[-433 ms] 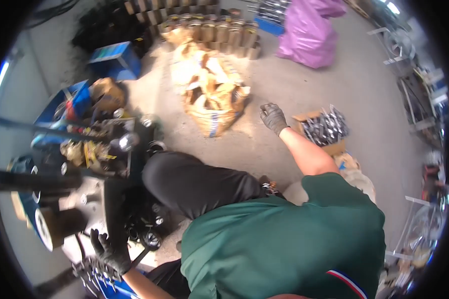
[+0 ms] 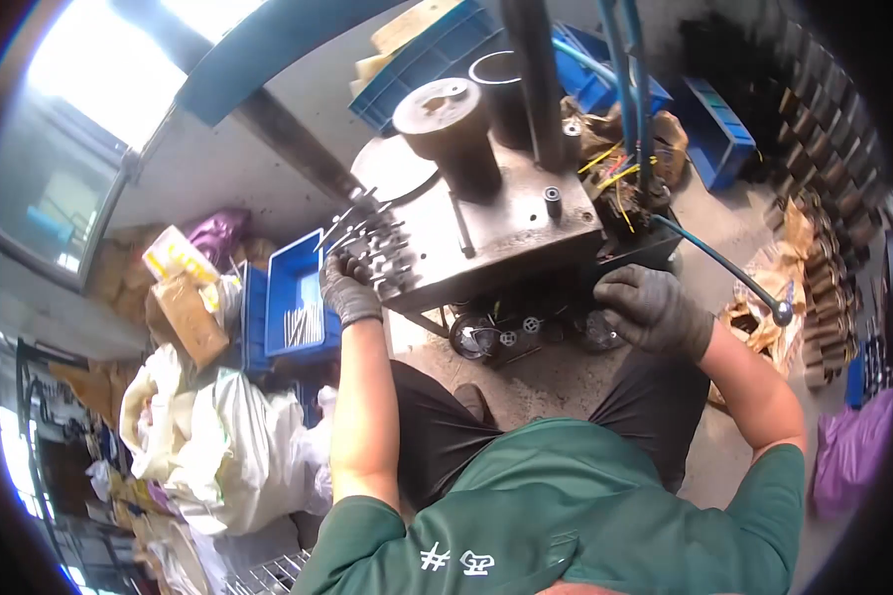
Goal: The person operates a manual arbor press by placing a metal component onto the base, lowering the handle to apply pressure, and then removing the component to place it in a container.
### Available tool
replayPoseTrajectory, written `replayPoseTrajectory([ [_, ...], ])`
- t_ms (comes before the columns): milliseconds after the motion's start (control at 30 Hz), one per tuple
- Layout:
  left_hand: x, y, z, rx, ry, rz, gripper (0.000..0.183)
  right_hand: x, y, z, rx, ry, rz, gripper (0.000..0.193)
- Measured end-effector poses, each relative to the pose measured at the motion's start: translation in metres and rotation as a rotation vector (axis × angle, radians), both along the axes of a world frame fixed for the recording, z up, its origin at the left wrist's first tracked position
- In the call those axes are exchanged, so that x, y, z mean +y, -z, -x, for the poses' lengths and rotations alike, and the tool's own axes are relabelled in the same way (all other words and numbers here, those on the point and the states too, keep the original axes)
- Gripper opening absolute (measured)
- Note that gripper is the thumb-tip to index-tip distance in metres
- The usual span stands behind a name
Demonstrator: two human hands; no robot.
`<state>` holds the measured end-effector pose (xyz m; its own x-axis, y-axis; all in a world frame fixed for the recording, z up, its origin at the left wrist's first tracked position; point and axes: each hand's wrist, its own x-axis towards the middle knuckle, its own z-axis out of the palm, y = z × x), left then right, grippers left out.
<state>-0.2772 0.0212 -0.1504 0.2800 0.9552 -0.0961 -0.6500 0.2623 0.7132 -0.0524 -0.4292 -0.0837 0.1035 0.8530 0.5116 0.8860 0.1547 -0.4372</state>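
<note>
I sit in front of a grey metal press table (image 2: 511, 233) with a dark steel cylinder (image 2: 448, 134) on top. My left hand (image 2: 347, 288), in a grey glove, grips a bundle of thin metal rods (image 2: 372, 243) lying on the table's left corner. My gloved right hand (image 2: 650, 307) rests with curled fingers on the table's front right edge, near round metal parts (image 2: 491, 335) lying below it. What it holds, if anything, is hidden.
A blue crate (image 2: 293, 297) with more rods stands left of the table. White sacks (image 2: 218, 436) and cardboard lie at lower left. Blue hoses (image 2: 620, 69) run up behind the table; a lever with a ball knob (image 2: 782, 312) sticks out right.
The view has swung round from the floor and sacks to the press table. My right hand came back from the floor parts to the table edge; my left stays at the rods.
</note>
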Motion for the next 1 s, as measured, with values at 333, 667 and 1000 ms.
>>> replayPoseTrajectory([
  [333,0.014,0.012,-0.029,-0.261,0.193,0.261,0.029,0.096,0.140,-0.036,-0.016,-0.206,0.736,0.032],
  [667,0.002,-0.018,-0.084,0.017,0.109,-0.424,0.009,0.106,0.127,-0.030,0.067,-0.120,0.382,0.025],
  [1000,-0.146,-0.015,-0.105,0.198,0.661,-0.492,0.020,0.137,0.079,-0.038,-0.218,0.500,-0.333,0.035],
])
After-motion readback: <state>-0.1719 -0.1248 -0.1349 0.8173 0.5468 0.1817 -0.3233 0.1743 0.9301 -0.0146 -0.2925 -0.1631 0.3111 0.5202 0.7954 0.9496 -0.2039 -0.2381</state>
